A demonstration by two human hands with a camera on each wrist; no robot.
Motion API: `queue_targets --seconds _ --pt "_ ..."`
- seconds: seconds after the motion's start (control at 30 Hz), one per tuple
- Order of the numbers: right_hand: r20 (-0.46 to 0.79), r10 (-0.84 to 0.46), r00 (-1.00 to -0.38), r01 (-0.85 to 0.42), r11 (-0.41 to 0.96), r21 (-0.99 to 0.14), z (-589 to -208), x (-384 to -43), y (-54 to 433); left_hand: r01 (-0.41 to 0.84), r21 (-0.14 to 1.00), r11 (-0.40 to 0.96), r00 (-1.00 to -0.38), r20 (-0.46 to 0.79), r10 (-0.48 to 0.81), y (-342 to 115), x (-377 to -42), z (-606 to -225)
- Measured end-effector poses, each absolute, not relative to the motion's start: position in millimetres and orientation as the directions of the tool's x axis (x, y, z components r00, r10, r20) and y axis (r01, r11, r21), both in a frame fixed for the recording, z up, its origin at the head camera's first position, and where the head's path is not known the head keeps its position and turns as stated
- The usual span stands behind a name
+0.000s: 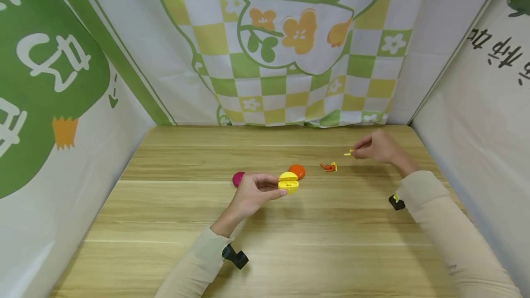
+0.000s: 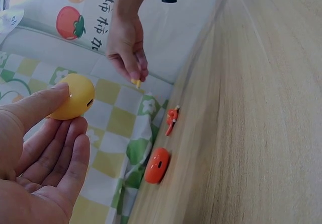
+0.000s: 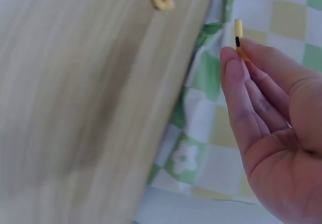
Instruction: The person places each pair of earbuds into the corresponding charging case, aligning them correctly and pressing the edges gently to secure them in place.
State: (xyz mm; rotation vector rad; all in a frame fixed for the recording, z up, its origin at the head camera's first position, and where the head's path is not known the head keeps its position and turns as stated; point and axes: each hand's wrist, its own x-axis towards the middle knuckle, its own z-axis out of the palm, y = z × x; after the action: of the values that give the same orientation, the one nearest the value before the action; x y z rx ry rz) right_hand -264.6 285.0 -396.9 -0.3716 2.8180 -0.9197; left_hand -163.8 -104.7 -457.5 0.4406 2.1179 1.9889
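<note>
The person's left hand (image 1: 253, 196) holds a yellow case (image 1: 291, 189) (its lid (image 1: 288, 176) raised), while the right hand (image 1: 378, 147) pinches a yellow earbud (image 3: 238, 30) above the wooden table (image 1: 323, 243).

Left grip (image 1: 253, 194), right grip (image 1: 378, 146), both pinching

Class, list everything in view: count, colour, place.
Yellow case: 1, yellow, open in left hand
Orange case: 1, orange, on table
Pink case: 1, pink, on table, partly hidden
Yellow bud: 1, yellow, pinched in right hand
Bud pile: 1, orange and yellow, on table
Table: 1, wood-toned, beneath
Sheets: 3, mostly white and green, back and sides
Wrist cameras: 2, black, one per sleeve
Sleeves: 2, beige, left and right
Left hand: 1, bare, above table
Right hand: 1, bare, above table
</note>
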Motion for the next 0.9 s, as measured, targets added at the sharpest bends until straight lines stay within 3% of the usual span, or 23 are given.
queue_targets --seconds 0.6,0.9 --pt "-0.149 -0.462 -0.874 -0.298 0.753 -0.587 -329.6 -231.0 239.4 0.081 0.996 0.041 -0.935 0.062 0.348 -104.9 -163.8 -456.1" --pt "-0.146 -0.522 -0.84 -0.373 0.753 -0.542 -319.4 -211.9 205.0 0.082 0.996 0.041 -0.937 0.063 0.344 -105.0 -163.5 -454.5"
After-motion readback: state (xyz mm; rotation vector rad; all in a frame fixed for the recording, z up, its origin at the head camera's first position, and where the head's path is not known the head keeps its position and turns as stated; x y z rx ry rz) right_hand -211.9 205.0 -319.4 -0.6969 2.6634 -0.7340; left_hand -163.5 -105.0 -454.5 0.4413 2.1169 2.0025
